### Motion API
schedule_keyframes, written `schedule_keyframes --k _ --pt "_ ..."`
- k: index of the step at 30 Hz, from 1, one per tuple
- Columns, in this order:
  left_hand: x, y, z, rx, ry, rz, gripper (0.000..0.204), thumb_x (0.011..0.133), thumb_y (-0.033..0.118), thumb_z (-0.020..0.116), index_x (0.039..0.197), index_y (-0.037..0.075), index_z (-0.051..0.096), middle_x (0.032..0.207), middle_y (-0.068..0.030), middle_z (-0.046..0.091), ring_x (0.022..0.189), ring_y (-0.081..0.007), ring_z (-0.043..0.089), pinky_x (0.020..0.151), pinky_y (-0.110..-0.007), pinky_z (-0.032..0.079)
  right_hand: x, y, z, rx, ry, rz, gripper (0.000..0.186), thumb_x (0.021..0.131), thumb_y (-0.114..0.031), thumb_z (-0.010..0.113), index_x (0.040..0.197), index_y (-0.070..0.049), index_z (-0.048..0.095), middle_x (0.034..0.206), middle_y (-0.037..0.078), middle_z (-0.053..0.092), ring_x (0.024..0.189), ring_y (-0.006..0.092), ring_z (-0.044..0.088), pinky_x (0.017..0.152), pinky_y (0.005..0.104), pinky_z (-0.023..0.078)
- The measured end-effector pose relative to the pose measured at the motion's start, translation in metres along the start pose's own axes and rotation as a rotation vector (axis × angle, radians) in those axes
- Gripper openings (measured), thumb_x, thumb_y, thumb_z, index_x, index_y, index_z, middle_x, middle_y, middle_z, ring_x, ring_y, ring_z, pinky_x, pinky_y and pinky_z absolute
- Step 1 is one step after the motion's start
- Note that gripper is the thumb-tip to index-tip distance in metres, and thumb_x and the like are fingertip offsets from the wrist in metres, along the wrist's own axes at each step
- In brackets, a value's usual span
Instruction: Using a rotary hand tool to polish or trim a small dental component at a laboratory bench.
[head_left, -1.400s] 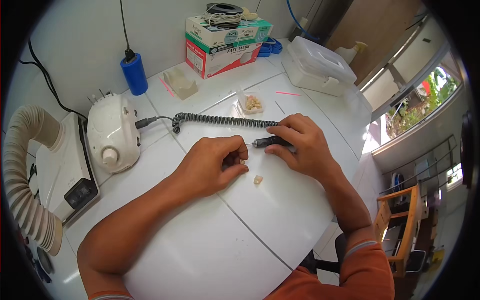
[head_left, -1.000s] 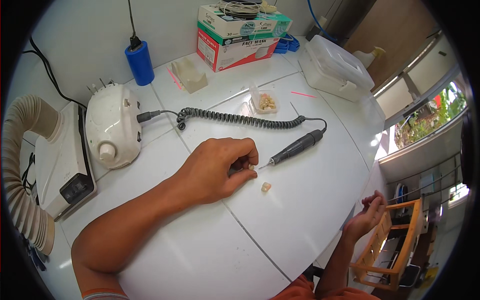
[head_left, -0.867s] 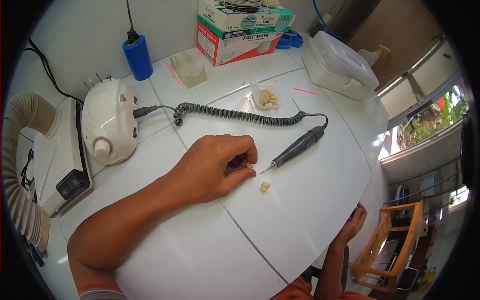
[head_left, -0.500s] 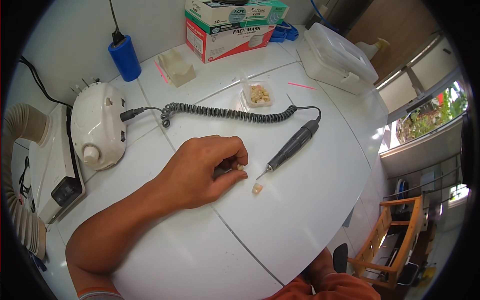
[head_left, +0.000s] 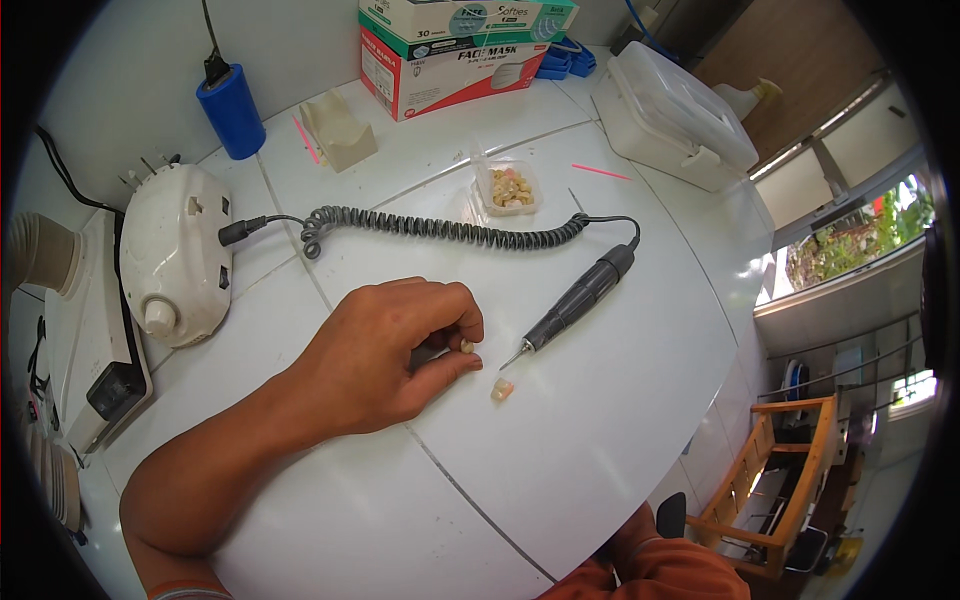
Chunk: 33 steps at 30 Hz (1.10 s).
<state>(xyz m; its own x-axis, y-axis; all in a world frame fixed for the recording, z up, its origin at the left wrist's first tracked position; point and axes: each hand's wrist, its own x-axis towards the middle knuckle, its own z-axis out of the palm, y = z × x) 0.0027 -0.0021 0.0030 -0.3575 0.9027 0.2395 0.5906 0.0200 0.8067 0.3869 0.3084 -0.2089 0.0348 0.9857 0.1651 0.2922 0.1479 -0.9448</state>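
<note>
My left hand (head_left: 395,345) rests on the white tiled table, thumb and bent fingers pinching a small cream tooth-like piece (head_left: 467,346). Only one end of that piece shows; the fingers hide the rest. Just right of the fingertips lies another tooth-like piece (head_left: 502,389), cream with a pinkish orange part. Beside it a dark grey rotary handpiece (head_left: 580,297) lies on the table, its thin metal bur pointing toward the loose piece. No hand touches the handpiece. My right hand does not show.
A coiled black cord (head_left: 440,231) joins the handpiece to a white control unit (head_left: 180,255). Behind the cord stands a small clear box (head_left: 517,206) of similar pieces. Farther back are a cream block (head_left: 345,135), mask boxes (head_left: 450,75), a blue cylinder (head_left: 232,112) and a white lidded case (head_left: 665,120).
The view has shifted slightly, so most things sit a little farther left. My left hand keeps its pinch on the small piece; the handpiece and loose piece lie as before.
</note>
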Motion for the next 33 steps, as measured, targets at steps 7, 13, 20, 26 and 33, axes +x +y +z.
schedule_keyframes --k 7,13,20,26,33 --pt "-0.001 0.000 0.000 0.004 0.008 0.000 0.021 0.091 0.009 0.089 0.102 0.003 0.072 0.091 -0.0089 0.072 0.080 -0.0214 0.073 0.073 -0.033 0.059 -0.005 0.013 0.002 0.026 0.013 0.038 0.030 0.118 -0.029 0.056 0.123 -0.002 0.067 0.098 0.003 0.062 0.091 0.0160 0.062 0.081 0.0357 0.054" --pt "-0.001 -0.001 0.001 0.009 0.013 0.011 0.021 0.091 0.009 0.089 0.102 0.004 0.072 0.090 -0.0083 0.072 0.080 -0.0208 0.073 0.073 -0.033 0.059 -0.002 0.017 0.004 0.042 0.019 0.047 0.030 0.118 -0.029 0.056 0.122 -0.002 0.067 0.098 0.003 0.062 0.091 0.0160 0.062 0.080 0.0355 0.053" --pt "-0.002 0.001 0.000 0.022 0.014 0.012 0.022 0.091 0.010 0.089 0.103 0.004 0.072 0.090 -0.0085 0.072 0.079 -0.0207 0.073 0.073 -0.033 0.059 -0.002 0.024 0.001 0.054 0.026 0.068 0.030 0.118 -0.029 0.056 0.122 -0.002 0.067 0.097 0.003 0.062 0.090 0.0159 0.061 0.079 0.0354 0.053" --pt "-0.002 -0.002 0.001 0.016 0.015 0.028 0.022 0.092 0.010 0.089 0.104 0.003 0.072 0.090 -0.0087 0.072 0.080 -0.0203 0.073 0.074 -0.033 0.059 0.000 0.028 0.010 0.080 0.024 0.084 0.030 0.118 -0.029 0.056 0.121 -0.002 0.067 0.097 0.003 0.062 0.089 0.0159 0.061 0.078 0.0352 0.053" --pt "-0.001 0.001 0.000 0.031 0.005 0.012 0.022 0.092 0.011 0.089 0.104 0.003 0.072 0.091 -0.0092 0.073 0.080 -0.0201 0.074 0.074 -0.033 0.060 0.003 0.034 0.008 0.089 0.023 0.108 0.029 0.118 -0.029 0.056 0.121 -0.002 0.067 0.097 0.003 0.061 0.088 0.0158 0.061 0.077 0.0351 0.053"
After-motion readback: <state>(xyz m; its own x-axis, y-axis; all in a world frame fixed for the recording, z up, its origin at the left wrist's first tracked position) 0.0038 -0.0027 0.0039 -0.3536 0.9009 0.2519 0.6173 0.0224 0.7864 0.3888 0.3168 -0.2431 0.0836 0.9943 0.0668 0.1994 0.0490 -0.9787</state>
